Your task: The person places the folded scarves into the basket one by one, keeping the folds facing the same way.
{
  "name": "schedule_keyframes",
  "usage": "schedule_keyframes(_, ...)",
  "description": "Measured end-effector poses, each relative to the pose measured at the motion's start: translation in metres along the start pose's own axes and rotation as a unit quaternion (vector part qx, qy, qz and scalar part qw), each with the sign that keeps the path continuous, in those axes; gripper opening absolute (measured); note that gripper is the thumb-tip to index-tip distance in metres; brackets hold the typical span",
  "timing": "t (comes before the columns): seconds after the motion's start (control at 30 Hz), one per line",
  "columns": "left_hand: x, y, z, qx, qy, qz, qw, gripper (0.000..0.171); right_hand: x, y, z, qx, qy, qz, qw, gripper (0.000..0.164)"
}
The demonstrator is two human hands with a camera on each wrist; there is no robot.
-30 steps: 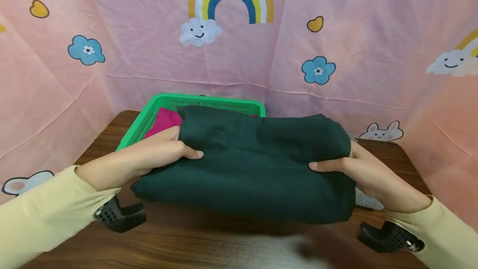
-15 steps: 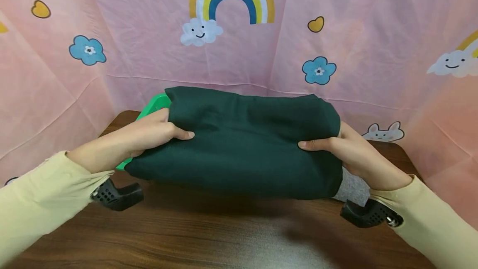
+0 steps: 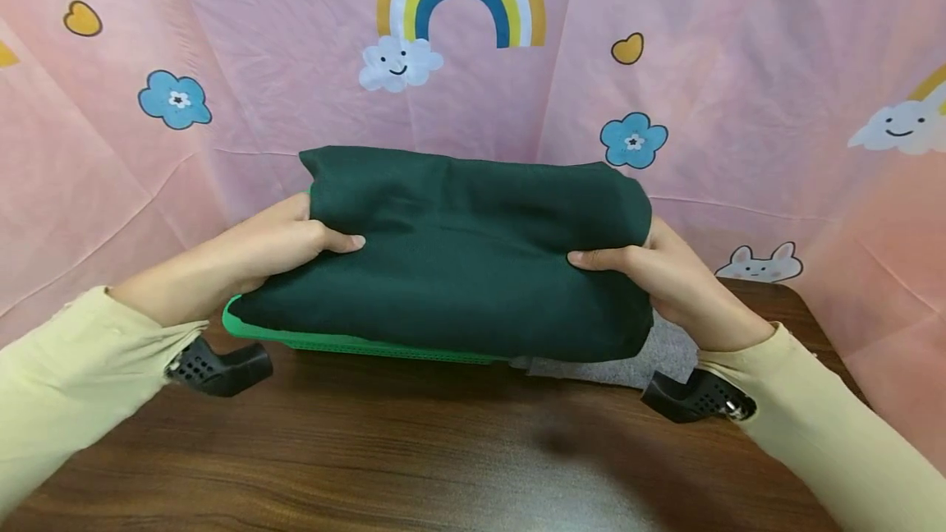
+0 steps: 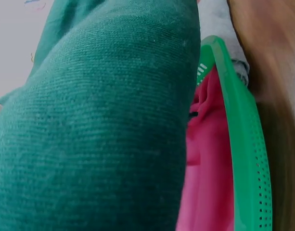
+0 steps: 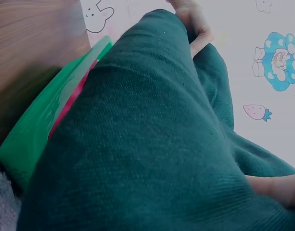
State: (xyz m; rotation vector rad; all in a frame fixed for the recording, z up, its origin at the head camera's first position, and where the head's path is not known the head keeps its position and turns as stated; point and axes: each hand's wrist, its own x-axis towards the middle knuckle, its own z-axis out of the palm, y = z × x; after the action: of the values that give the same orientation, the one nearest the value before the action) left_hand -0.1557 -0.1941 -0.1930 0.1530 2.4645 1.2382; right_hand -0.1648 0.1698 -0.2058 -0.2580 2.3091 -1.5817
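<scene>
A folded dark green cloth [image 3: 458, 269], knit-like in the wrist views, is held up between both hands. My left hand [image 3: 296, 240] grips its left end, thumb on top and the other fingers hidden underneath. At the right end my right hand [image 3: 658, 273] grips it the same way. Below the cloth is a green plastic basket [image 3: 384, 349], mostly covered by it in the head view. Pink-red fabric [image 4: 210, 154] lies inside the basket, seen in the left wrist view.
A grey cloth [image 3: 621, 369] lies on the brown wooden table [image 3: 414, 450], right of the basket. Behind the table hangs a pink printed curtain [image 3: 488, 97] with rainbows and flowers.
Both hands have carried the green cloth away from the body and a little left, over the basket. The basket's front edge and more of the grey cloth now show below it.
</scene>
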Motion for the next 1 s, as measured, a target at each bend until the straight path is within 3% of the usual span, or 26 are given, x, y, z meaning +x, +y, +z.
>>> schedule_keyframes(0.23, 0.002, -0.003, -0.007, 0.017, 0.027, -0.001, 0.9995, 0.06, 0.007, -0.001, 0.01, 0.014, 0.023, 0.014, 1.0, 0.069)
schedule_keyframes(0.57, 0.001, -0.007, -0.017, 0.036, 0.062, -0.008, 0.9974, 0.058, 0.018, -0.003, 0.024, 0.04, 0.033, -0.021, 0.998, 0.06)
schedule_keyframes(1.0, -0.007, -0.012, -0.03, 0.065, 0.12, -0.022, 0.9904, 0.055, 0.036, -0.005, 0.045, 0.076, 0.039, -0.031, 0.996, 0.054)
